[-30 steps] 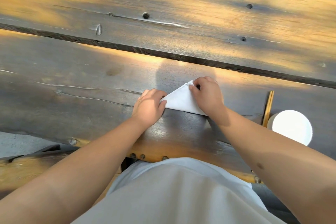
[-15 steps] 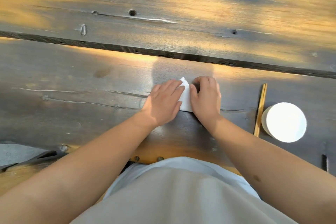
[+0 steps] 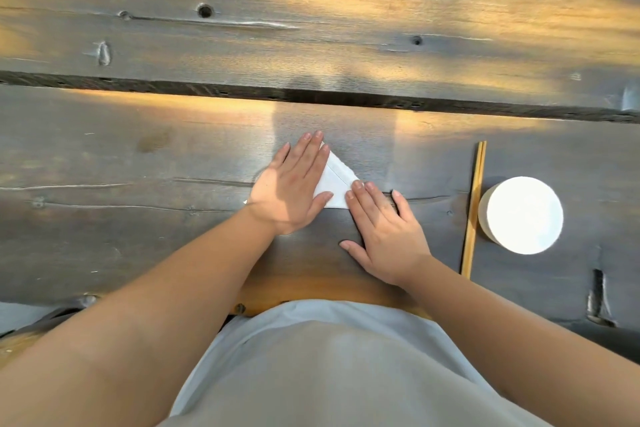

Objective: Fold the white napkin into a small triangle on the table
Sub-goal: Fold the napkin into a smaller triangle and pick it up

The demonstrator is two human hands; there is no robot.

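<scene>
A folded white napkin lay as a small triangle on a dark wooden plank table, near the person's edge. The left hand pressed flat on the napkin's left part, fingers straight and together, covering much of it. The right hand lay flat just right of the napkin, its fingertips touching the napkin's right corner. Further right of the napkin lay a pair of wooden chopsticks, then a round white dish.
</scene>
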